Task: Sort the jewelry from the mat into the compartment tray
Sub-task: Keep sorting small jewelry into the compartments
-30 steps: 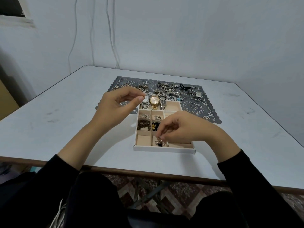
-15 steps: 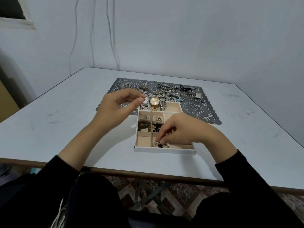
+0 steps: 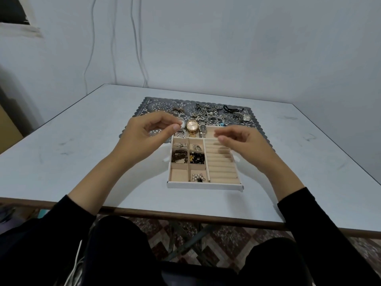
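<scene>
I see the R hand [image 3: 241,139] now lifted off the white, beige-lined compartment tray [image 3: 204,185], fingers loose w/ nothing held, its pearl cluster [image 3: 198,178] left in the near-middle cell, L hand [image 3: 144,133] still pinched, contents can't tell, other jewelry [image 3: 208,114] tangled on the lacy grey mat [image 3: 144,104].

Pale room, white table [image 3: 82,151], dim even light.
A plain bluish wall [image 3: 226,48] is seen behind the table, whose near edge is trimmed in brown; thin cables [image 3: 134,38] are run down the wall toward its far corner. A dark window opening [image 3: 12,15] is caught at upper left, and patterned floor tiles [image 3: 226,236] are glimpsed below, between crossed metal legs [image 3: 181,234].
</scene>
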A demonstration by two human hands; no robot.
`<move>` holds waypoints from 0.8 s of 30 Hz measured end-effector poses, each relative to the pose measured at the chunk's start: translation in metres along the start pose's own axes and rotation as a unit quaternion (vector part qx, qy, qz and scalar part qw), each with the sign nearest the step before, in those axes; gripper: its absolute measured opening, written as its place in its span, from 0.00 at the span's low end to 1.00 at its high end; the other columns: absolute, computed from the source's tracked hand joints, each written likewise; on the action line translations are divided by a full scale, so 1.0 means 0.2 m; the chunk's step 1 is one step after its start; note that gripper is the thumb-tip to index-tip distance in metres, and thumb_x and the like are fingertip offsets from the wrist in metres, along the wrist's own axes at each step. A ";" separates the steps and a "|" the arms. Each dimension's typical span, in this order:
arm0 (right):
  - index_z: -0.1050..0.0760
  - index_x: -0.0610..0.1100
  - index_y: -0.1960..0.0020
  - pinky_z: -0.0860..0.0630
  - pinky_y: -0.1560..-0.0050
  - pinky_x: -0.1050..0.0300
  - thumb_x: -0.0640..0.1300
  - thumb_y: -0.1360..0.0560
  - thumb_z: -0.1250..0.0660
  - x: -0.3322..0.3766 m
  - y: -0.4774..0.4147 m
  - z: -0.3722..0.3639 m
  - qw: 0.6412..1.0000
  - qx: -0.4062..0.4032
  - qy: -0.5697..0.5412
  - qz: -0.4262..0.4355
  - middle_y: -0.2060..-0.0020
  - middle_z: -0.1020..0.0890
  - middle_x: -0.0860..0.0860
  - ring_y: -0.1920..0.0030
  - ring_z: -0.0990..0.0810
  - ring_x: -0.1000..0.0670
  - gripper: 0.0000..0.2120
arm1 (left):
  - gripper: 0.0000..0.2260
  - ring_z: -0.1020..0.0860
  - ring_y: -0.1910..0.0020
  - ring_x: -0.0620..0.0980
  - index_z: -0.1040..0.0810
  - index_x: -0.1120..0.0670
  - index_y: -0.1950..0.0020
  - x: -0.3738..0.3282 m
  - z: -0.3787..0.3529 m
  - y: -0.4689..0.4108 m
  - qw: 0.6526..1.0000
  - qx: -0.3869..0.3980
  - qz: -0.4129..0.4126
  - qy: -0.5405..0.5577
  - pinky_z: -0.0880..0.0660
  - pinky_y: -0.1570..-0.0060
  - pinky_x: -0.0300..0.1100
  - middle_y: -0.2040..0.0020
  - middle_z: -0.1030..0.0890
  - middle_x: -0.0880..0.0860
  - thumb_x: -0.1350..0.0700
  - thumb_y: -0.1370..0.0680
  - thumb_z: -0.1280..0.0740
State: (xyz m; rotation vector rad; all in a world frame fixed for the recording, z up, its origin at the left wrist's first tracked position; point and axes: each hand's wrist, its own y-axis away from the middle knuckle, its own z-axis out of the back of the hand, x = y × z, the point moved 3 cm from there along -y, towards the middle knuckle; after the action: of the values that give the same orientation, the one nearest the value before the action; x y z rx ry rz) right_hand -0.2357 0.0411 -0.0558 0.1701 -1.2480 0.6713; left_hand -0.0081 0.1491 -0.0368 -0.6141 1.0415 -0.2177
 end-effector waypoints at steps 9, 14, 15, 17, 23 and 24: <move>0.26 0.46 0.33 0.31 0.41 0.62 0.46 0.22 0.36 -0.22 0.03 0.15 0.954 -0.160 0.252 -0.037 0.40 0.23 0.53 0.40 0.24 0.53 0.18 | 0.05 0.16 0.52 0.47 0.16 0.54 0.50 0.00 -0.01 0.03 0.997 0.071 0.017 -0.016 0.22 0.48 0.37 0.54 0.15 0.49 0.57 0.24 0.29; 0.29 0.42 0.31 0.38 0.45 0.70 0.45 0.21 0.38 -0.27 0.06 0.16 0.936 -0.088 0.339 -0.034 0.37 0.23 0.47 0.37 0.26 0.49 0.19 | 0.04 0.17 0.54 0.46 0.16 0.53 0.50 -0.01 -0.02 0.04 0.990 0.134 0.022 -0.040 0.22 0.48 0.37 0.55 0.15 0.48 0.58 0.24 0.29; 0.28 0.41 0.32 0.39 0.47 0.71 0.45 0.21 0.38 -0.28 0.07 0.16 0.935 -0.083 0.344 -0.035 0.37 0.22 0.47 0.37 0.26 0.49 0.18 | 0.04 0.17 0.54 0.46 0.16 0.53 0.50 -0.01 -0.02 0.04 0.988 0.146 0.025 -0.044 0.22 0.48 0.36 0.55 0.15 0.48 0.58 0.24 0.29; 0.27 0.41 0.35 0.38 0.49 0.70 0.45 0.21 0.39 -0.29 0.07 0.15 0.932 -0.070 0.355 -0.034 0.39 0.22 0.47 0.39 0.25 0.48 0.16 | 0.04 0.17 0.55 0.46 0.16 0.53 0.50 -0.01 -0.03 0.04 0.984 0.167 0.033 -0.048 0.22 0.48 0.35 0.55 0.15 0.47 0.58 0.24 0.29; 0.26 0.42 0.37 0.39 0.54 0.68 0.45 0.21 0.39 -0.31 0.07 0.15 0.927 -0.058 0.371 -0.023 0.43 0.20 0.48 0.44 0.24 0.49 0.14 | 0.04 0.17 0.53 0.43 0.15 0.50 0.51 -0.01 -0.04 0.04 0.968 0.233 0.055 -0.081 0.22 0.46 0.37 0.55 0.14 0.44 0.57 0.25 0.28; 0.26 0.42 0.37 0.39 0.54 0.68 0.45 0.21 0.39 -0.31 0.07 0.15 0.926 -0.059 0.371 -0.024 0.43 0.20 0.48 0.44 0.25 0.49 0.14 | 0.04 0.17 0.53 0.43 0.15 0.50 0.51 -0.01 -0.04 0.04 0.964 0.244 0.055 -0.090 0.22 0.46 0.37 0.55 0.14 0.44 0.56 0.25 0.28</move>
State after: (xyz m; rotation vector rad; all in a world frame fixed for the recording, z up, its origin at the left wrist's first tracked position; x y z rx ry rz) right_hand -0.2777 0.0145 -0.1052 -0.1486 -0.5447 0.5376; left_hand -0.0172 0.1538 -0.0435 -0.1255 0.8020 -0.3025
